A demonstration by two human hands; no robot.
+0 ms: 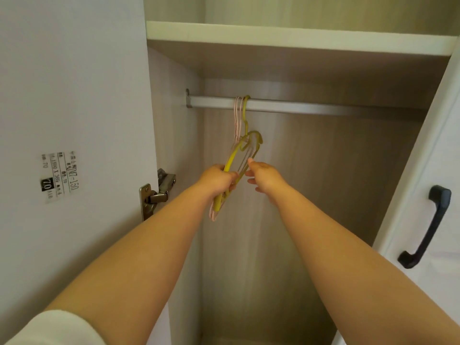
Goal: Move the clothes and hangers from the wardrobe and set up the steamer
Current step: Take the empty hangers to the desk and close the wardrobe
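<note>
- An open wardrobe [311, 170] is seen from the front, with a pale shelf [286, 37] across the top, toward 12 o'clock in the view.
- A metal rail [286, 105] is fixed just under the shelf and runs from the left wall toward 3 o'clock.
- A small bunch of hangers is hooked over the rail near its left end: a yellow-green hanger [245, 145] and thin pink hangers [237, 120] pressed close beside it, at its 9 o'clock side.
- The bunch is tilted, with the lower ends swung toward 7 o'clock; how many pink ones there are cannot be told.
- The left hand [219, 179] is closed around the lower arm of the yellow-green hanger, with the fingers curled tight on it and the pink ends showing below the fist.
- The right hand [265, 176] is held just beside the bunch, at its 3 o'clock side, with the fingers loosely spread and the thumb raised; whether the fingertips touch the hangers cannot be told.
- Both forearms are stretched up from the bottom corners of the view, and a white sleeve [59, 329] is seen at 7 o'clock.
- The inside of the open left door [74, 70] carries a printed label [59, 176] at 9 o'clock, and a metal hinge [155, 192] is fixed at its edge.
- A dark handle [428, 227] is mounted on the right door [423, 145] at 4 o'clock.
- No clothes are seen on the rail.
</note>
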